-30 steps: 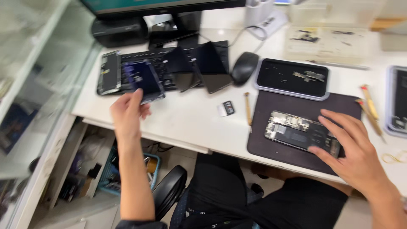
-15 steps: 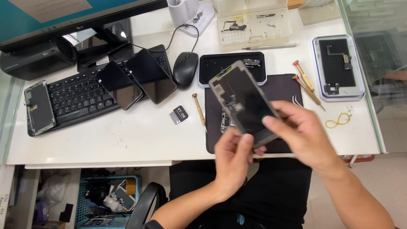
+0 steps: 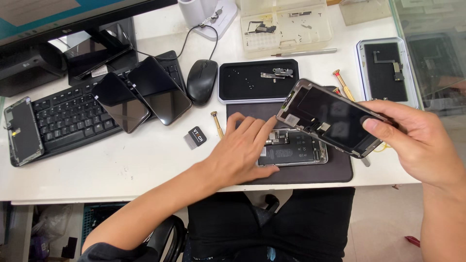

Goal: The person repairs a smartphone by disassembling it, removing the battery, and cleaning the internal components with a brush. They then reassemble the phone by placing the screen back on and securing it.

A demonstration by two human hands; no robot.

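Note:
My right hand (image 3: 416, 140) holds a black phone screen panel (image 3: 330, 117) by its right end, tilted above the dark work mat (image 3: 310, 171). An opened phone body (image 3: 296, 149) with its insides showing lies on that mat. My left hand (image 3: 240, 150) rests flat on the mat, fingers spread, touching the left end of the opened phone body. The screen panel hides the phone body's upper right part.
Two loose black screens (image 3: 141, 99) lie on a black keyboard (image 3: 63, 121), another screen (image 3: 22, 131) at its left end. A mouse (image 3: 201, 81), a black parts tray (image 3: 257, 81), a second tray (image 3: 386, 70), screwdrivers (image 3: 343, 83), a clear parts box (image 3: 284, 24) and a small black tool (image 3: 196, 137) surround the mat.
The left hand let go of the screen panel and dropped onto the opened phone body. The right hand now holds the panel alone, further right and flatter.

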